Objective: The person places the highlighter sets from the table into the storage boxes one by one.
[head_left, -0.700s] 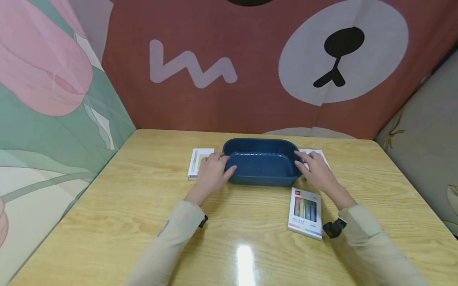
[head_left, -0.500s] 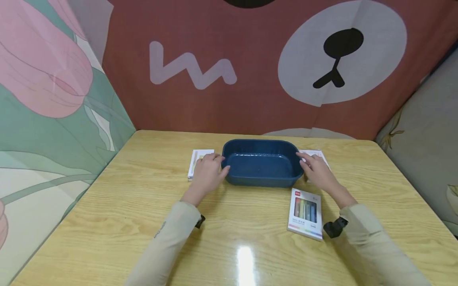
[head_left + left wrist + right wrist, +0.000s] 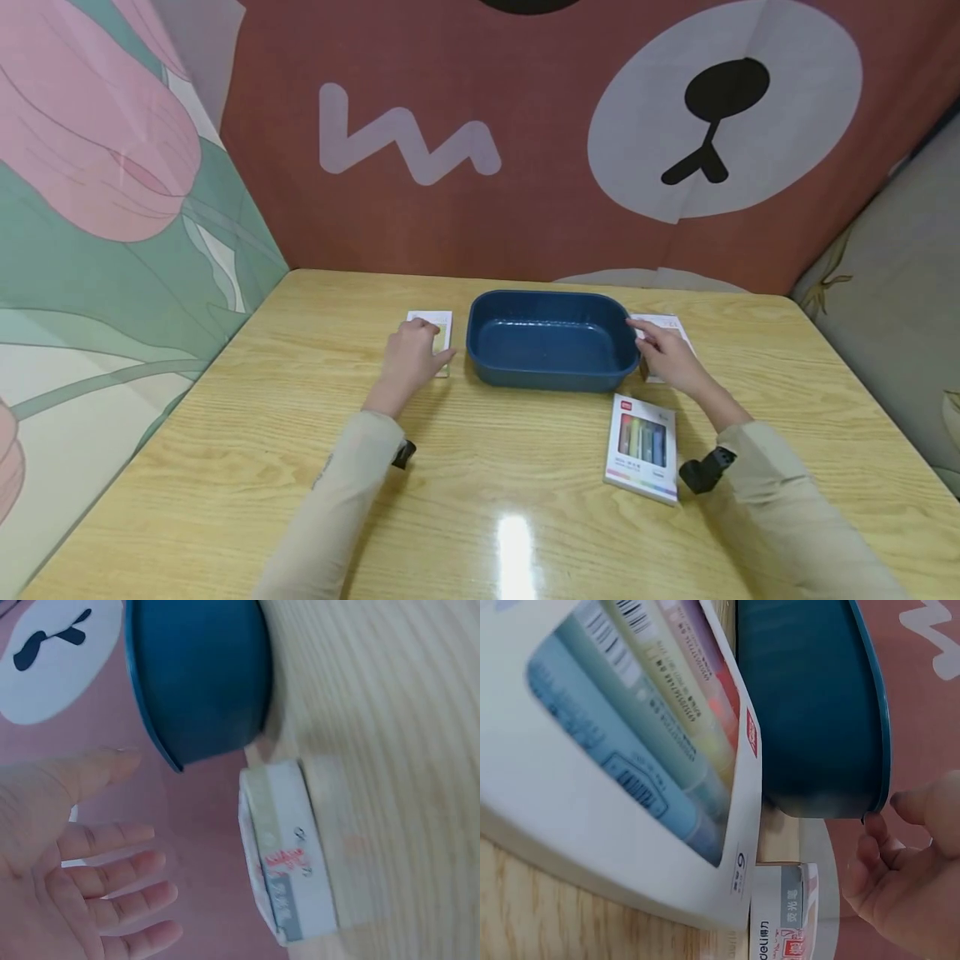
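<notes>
A dark blue plastic bin (image 3: 555,379) sits toward the back of the wooden table. My right hand (image 3: 671,360) is at its right end, with fingertips and thumb at the rim; in the right wrist view, the fingers (image 3: 874,859) are loosely bent there. My left hand (image 3: 407,358) is apart from the bin, above and beside a white box (image 3: 442,333) that it partly covers. The left wrist view shows that hand's fingers (image 3: 127,874) extended, holding nothing, with the box (image 3: 292,855) beyond them.
A white box of highlighters (image 3: 641,450) with a clear window lies in front of the bin's right end. Another white box (image 3: 663,323) lies to the bin's right, partly behind my right hand. A printed cloth (image 3: 540,225) hangs behind the table (image 3: 262,467).
My left hand has left the bin's rim and moved left over the box. The right hand's fingertips have drawn outward from inside the bin to its rim. The bin has barely moved.
</notes>
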